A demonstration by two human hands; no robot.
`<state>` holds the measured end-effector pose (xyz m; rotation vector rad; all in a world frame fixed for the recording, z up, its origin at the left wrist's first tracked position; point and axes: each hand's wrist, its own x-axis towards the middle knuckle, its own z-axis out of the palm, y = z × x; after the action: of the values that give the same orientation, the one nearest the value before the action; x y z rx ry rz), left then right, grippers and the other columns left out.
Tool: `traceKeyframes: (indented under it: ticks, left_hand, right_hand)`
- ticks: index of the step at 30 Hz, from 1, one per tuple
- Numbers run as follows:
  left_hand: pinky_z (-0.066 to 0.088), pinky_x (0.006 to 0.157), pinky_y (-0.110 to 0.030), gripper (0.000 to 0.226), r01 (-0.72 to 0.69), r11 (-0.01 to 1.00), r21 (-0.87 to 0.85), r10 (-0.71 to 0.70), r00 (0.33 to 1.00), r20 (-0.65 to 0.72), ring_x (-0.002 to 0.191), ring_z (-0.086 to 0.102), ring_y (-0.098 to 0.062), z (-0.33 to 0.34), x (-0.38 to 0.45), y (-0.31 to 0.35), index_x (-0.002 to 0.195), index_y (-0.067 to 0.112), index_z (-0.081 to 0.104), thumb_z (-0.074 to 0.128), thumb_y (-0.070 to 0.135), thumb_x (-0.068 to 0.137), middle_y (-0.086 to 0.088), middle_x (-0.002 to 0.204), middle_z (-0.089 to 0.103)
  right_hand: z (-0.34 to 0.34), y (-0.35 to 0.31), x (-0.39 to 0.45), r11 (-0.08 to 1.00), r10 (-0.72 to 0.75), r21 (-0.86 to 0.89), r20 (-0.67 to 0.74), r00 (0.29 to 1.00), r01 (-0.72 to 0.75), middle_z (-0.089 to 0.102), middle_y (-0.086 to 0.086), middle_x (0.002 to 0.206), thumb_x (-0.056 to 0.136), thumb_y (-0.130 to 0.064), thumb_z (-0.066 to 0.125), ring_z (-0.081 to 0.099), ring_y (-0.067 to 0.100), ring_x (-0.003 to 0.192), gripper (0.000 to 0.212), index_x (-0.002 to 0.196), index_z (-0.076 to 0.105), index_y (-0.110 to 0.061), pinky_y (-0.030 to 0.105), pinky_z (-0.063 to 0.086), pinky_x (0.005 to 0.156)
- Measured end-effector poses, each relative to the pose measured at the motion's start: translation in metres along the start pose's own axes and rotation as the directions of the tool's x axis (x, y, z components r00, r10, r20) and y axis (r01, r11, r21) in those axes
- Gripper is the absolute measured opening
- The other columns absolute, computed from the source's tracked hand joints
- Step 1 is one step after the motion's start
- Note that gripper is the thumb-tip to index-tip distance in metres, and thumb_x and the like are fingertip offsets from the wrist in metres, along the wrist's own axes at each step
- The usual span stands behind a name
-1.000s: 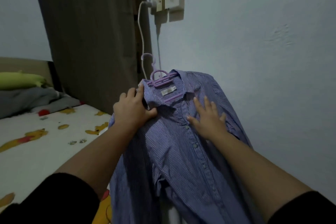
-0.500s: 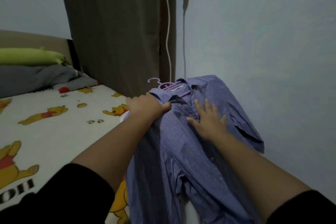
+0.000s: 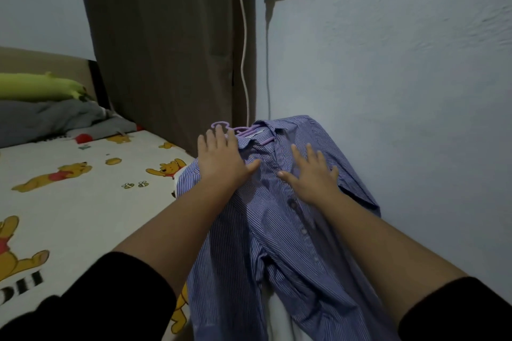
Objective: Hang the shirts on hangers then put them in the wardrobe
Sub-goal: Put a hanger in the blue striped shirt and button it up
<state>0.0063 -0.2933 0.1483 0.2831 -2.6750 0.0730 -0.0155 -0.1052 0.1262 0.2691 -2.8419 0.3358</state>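
Shirt [image 3: 279, 230] first: a blue striped one, lying face up along the bed's [image 3: 83, 202] right edge beside the wall [image 3: 415, 119], its collar at the far end and its tail running back toward me and off the bottom of the view. A lilac hanger [image 3: 243, 131] is already inside the neck; I can see its hook poking out past the collar, pointing away and slightly left.

My left hand [image 3: 221, 163] lies flat on the shirt's left shoulder, fingers [image 3: 219, 138] straight and slightly spread, their tips just short of the hook. My right hand [image 3: 313, 174] rests flat on the chest just right of the button placket, fingers fanned apart. Neither hand grips anything; both simply press on the cloth.

What matters for the next move, as I judge it: the shirt's long axis runs away from me, the hook sits at its far end, and my left hand is clearly the nearer one to it. So I would reach forward with the left to take the hook, while the right steadies the front. No wardrobe is in view from here.
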Motion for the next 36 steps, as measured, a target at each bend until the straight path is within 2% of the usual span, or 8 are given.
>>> traceKeyframes:
  ticks: [6, 13, 19, 24, 30, 36]
  left_hand:
    - [-0.002, 0.117, -0.051, 0.086, -0.240, 0.969, -0.062, 0.238, 0.971, -0.033, 0.147, 0.006, -0.030, -0.011, -0.021, 0.032, 0.153, 0.023, 0.017, 0.035, 0.073, 0.086, -0.009, 0.160, 0.013]
    - [0.002, 0.119, -0.050, 0.083, -0.372, 0.911, -0.180, 0.388, 0.920, 0.064, 0.148, 0.006, -0.026, -0.010, -0.066, 0.096, 0.154, 0.026, 0.009, 0.037, 0.069, 0.089, -0.005, 0.162, 0.007]
    - [0.016, 0.117, -0.044, 0.080, -0.535, 0.796, -0.282, 0.574, 0.816, 0.072, 0.145, 0.016, -0.024, 0.004, -0.125, 0.169, 0.154, 0.023, 0.011, 0.039, 0.064, 0.091, -0.005, 0.159, 0.018]
    - [0.025, 0.112, -0.044, 0.079, -0.619, 0.708, -0.341, 0.693, 0.702, 0.165, 0.140, 0.030, -0.025, 0.028, -0.172, 0.228, 0.153, 0.021, 0.017, 0.042, 0.063, 0.091, -0.005, 0.155, 0.030]
    - [0.027, 0.110, -0.042, 0.075, -0.648, 0.659, -0.381, 0.750, 0.602, 0.274, 0.138, 0.032, -0.026, 0.070, -0.216, 0.278, 0.151, 0.020, 0.023, 0.044, 0.059, 0.091, -0.006, 0.153, 0.032]
    - [0.026, 0.111, -0.043, 0.072, -0.704, 0.604, -0.374, 0.797, 0.530, 0.289, 0.137, 0.032, -0.026, 0.120, -0.228, 0.313, 0.148, 0.021, 0.026, 0.046, 0.059, 0.090, -0.005, 0.151, 0.033]
  right_hand:
    - [-0.015, 0.025, -0.028, 1.000, 0.026, -0.016, -0.021, 0.999, -0.027, -0.006, 0.000, 0.160, 0.087, -0.070, 0.034, -0.001, 0.024, 0.146, 0.077, 0.150, 0.003, -0.037, 0.059, 0.007, 0.112]
    - [-0.029, 0.087, -0.092, 0.992, 0.110, -0.048, -0.048, 0.993, -0.112, -0.002, -0.002, 0.160, 0.087, -0.070, 0.035, 0.004, 0.022, 0.146, 0.077, 0.150, 0.007, -0.036, 0.057, 0.011, 0.113]
    - [-0.031, 0.153, -0.166, 0.972, 0.227, -0.047, -0.043, 0.973, -0.229, 0.003, -0.002, 0.160, 0.088, -0.067, 0.038, 0.009, 0.022, 0.145, 0.075, 0.150, 0.010, -0.035, 0.052, 0.013, 0.112]
    - [-0.016, 0.207, -0.228, 0.935, 0.353, -0.032, 0.021, 0.935, -0.352, 0.012, -0.001, 0.159, 0.089, -0.063, 0.041, 0.013, 0.020, 0.144, 0.070, 0.149, 0.017, -0.034, 0.049, 0.017, 0.113]
    - [0.017, 0.257, -0.278, 0.894, 0.448, -0.054, 0.100, 0.888, -0.445, 0.021, -0.002, 0.156, 0.089, -0.062, 0.044, 0.019, 0.018, 0.142, 0.067, 0.147, 0.025, -0.033, 0.046, 0.020, 0.111]
    - [0.063, 0.297, -0.291, 0.871, 0.490, -0.047, 0.161, 0.857, -0.490, 0.026, -0.003, 0.154, 0.089, -0.062, 0.045, 0.021, 0.017, 0.141, 0.063, 0.143, 0.032, -0.033, 0.042, 0.022, 0.108]
